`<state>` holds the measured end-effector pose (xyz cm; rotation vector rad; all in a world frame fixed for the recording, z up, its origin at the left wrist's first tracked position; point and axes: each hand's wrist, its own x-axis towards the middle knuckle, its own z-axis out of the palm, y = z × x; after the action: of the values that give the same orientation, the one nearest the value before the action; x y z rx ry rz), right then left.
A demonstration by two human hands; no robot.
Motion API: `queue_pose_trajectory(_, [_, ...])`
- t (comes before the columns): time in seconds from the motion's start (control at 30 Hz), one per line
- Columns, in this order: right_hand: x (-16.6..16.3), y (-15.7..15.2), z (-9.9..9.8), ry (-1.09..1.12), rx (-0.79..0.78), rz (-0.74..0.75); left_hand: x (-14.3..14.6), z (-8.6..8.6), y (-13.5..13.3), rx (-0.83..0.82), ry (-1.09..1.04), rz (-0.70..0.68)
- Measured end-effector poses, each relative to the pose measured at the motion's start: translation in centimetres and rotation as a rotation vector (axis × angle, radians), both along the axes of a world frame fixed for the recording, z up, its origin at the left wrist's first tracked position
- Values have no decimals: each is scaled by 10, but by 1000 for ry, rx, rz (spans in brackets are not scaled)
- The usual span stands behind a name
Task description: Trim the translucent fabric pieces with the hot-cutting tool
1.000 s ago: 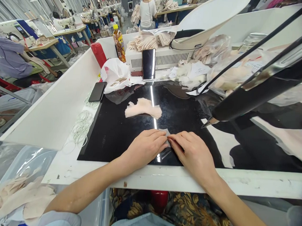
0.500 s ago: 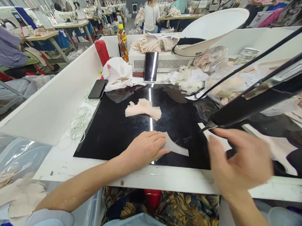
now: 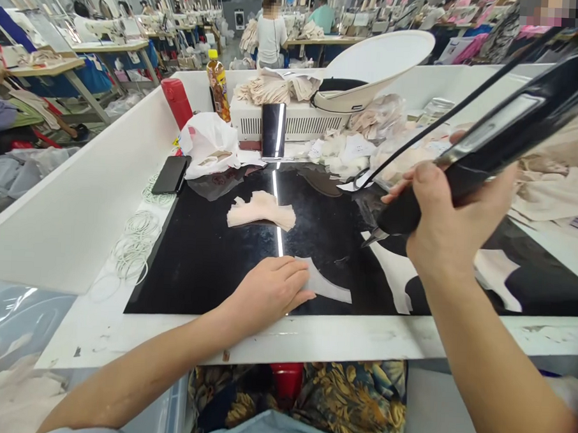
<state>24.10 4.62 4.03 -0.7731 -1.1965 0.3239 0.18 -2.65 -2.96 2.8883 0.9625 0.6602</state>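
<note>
My left hand lies flat on the black work surface, its fingers over one end of a small curved white fabric piece. Gripped in my right hand is a black handheld tool with a pointed metal tip, tilted down to the left. Its tip hovers near the upper end of a white cut fabric piece; whether they touch I cannot tell. Another pale fabric piece lies farther right, partly behind my forearm. A layered stack of pale pink fabric pieces sits beyond my left hand.
Bundles of pale-green rings and a black phone lie along the left side. At the back are a white plastic bag, a drink bottle, a vented white box and a sun visor hat. A black cable crosses the right side.
My right hand, blurred and spread below the black tool before, has risen and closed around it. The tool's tip stays near the white piece. My left hand keeps its place on the fabric.
</note>
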Motion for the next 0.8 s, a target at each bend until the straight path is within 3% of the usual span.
queue_pose_trajectory(0.1, [-21, -4, -4, 25, 7, 15, -1, 0, -1, 10, 8, -1])
queue_pose_trajectory(0.4, [-74, -24, -15, 229, -64, 319, -1, 3, -1, 16, 51, 8])
queue_pose_trajectory(0.8, [-77, -19, -21, 243, -73, 252, -1, 2, -2, 4, 68, 10])
